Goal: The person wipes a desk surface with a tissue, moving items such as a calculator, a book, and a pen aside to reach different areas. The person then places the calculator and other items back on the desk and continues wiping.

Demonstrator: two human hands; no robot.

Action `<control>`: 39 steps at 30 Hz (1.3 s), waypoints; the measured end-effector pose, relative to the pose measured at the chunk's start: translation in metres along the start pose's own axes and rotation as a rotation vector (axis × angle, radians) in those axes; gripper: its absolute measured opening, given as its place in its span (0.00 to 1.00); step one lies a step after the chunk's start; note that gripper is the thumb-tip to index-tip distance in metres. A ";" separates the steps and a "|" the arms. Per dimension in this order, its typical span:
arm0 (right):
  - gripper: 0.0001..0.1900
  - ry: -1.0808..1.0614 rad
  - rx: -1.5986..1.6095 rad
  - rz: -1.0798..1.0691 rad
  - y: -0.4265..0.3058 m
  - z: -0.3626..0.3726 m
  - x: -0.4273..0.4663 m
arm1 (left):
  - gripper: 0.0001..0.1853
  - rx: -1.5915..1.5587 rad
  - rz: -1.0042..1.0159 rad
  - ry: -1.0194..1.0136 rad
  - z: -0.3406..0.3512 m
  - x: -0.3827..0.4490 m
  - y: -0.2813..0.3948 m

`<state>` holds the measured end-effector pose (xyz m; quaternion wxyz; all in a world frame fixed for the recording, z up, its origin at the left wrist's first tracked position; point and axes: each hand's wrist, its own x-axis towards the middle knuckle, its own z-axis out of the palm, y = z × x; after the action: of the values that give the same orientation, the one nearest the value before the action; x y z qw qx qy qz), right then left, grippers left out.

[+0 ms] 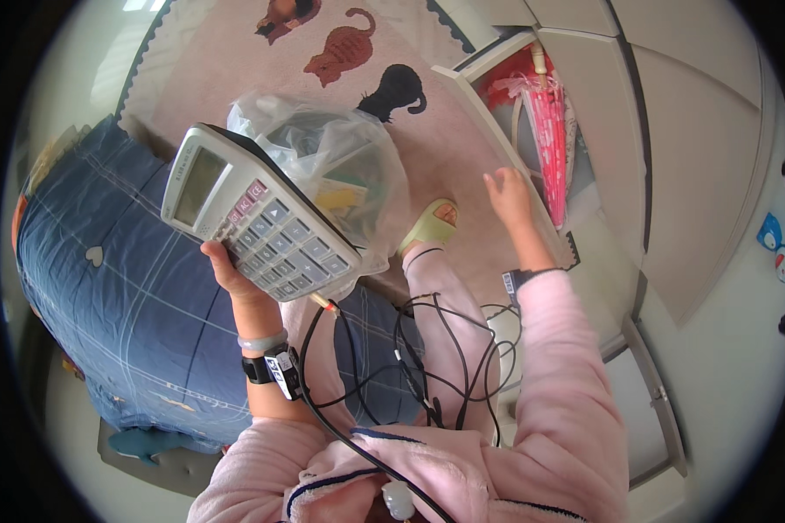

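My left hand [245, 284] grips a large desktop calculator [288, 242] by its lower left edge, with the thumb on the near side and most fingers hidden behind it. The calculator is tilted, its display and keys facing up towards me. Below its lower edge a thin stick-like item [324, 302] with a red band pokes out. My right hand [513, 196] is raised beside the open drawer [497, 134], nothing in it, thumb and fingers apart. In the drawer lies a folded pink umbrella [548, 144] with a pale handle.
A clear plastic bag [366, 163] with mixed contents stands on the pink cat-patterned rug [235, 59]. A bed with a blue cover [137, 274] is at the left. Black cables [432, 372] loop over my lap. Another opened drawer [638, 399] is at the lower right.
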<state>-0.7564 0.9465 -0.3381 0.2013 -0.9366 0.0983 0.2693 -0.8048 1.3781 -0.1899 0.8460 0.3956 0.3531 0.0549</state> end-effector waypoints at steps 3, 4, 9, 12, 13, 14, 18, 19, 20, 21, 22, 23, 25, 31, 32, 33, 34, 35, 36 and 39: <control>0.22 0.064 -0.076 -0.033 0.009 0.004 0.008 | 0.41 -0.021 0.016 -0.030 0.002 0.008 -0.003; 0.22 0.086 -0.081 -0.027 0.015 0.002 0.015 | 0.41 -0.025 0.023 -0.032 0.002 0.008 -0.004; 0.26 0.188 -0.153 0.027 0.043 -0.023 0.062 | 0.40 -0.067 -0.006 -0.053 0.008 0.008 -0.003; 0.28 0.242 -0.240 0.120 0.050 -0.044 0.090 | 0.40 -0.088 0.000 -0.117 0.013 0.009 -0.002; 0.28 0.243 -0.267 0.128 0.051 -0.051 0.099 | 0.40 -0.077 -0.013 -0.077 0.015 0.009 -0.002; 0.29 0.248 -0.307 0.160 0.052 -0.058 0.109 | 0.41 -0.085 -0.020 -0.084 0.015 0.011 -0.002; 0.33 0.190 -0.310 0.254 0.055 -0.079 0.140 | 0.41 -0.085 -0.006 -0.086 0.014 0.013 -0.001; 0.33 0.218 -0.316 0.292 0.054 -0.081 0.143 | 0.41 -0.106 -0.004 -0.097 0.014 0.014 -0.003; 0.33 0.241 -0.258 0.291 0.050 -0.080 0.137 | 0.40 -0.147 -0.022 -0.140 0.014 0.014 -0.004; 0.33 0.149 -0.243 0.263 0.048 -0.080 0.129 | 0.40 -0.099 -0.048 -0.104 0.015 0.015 -0.009; 0.32 0.122 -0.139 0.197 0.043 -0.078 0.110 | 0.39 -0.090 -0.069 -0.084 0.015 0.014 -0.010; 0.30 0.005 0.006 0.168 0.037 -0.076 0.087 | 0.39 -0.045 -0.079 -0.061 0.017 0.014 -0.011; 0.26 -0.051 -0.109 -0.090 0.031 -0.077 0.027 | 0.37 -0.032 -0.154 0.022 0.020 -0.005 -0.007; 0.21 -0.426 -0.018 0.068 0.078 -0.159 -0.155 | 0.35 -0.251 -0.215 -0.117 0.065 -0.064 0.049; 0.20 -0.429 -0.122 0.017 0.093 -0.175 -0.167 | 0.36 -0.229 -0.254 -0.147 0.076 -0.061 0.062; 0.19 -0.435 -0.215 0.042 0.103 -0.195 -0.183 | 0.36 -0.178 -0.314 -0.144 0.090 -0.063 0.080; 0.18 -0.560 -0.407 0.119 0.110 -0.213 -0.189 | 0.34 -0.223 -0.325 -0.206 0.102 -0.068 0.097; 0.21 -0.544 -0.344 0.225 0.113 -0.236 -0.198 | 0.34 -0.231 -0.370 -0.239 0.116 -0.071 0.117; 0.16 -0.553 -0.664 0.031 0.105 -0.251 -0.197 | 0.33 -0.192 -0.287 -0.297 0.130 -0.074 0.139; 0.08 -0.367 0.084 0.359 0.054 -0.322 -0.195 | 0.32 -0.216 -0.293 -0.355 0.171 -0.092 0.217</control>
<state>-0.7851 0.7736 -0.0005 0.2034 -0.8304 0.2358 0.4620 -0.7233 1.3839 0.0893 0.9310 0.2512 0.2446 -0.1013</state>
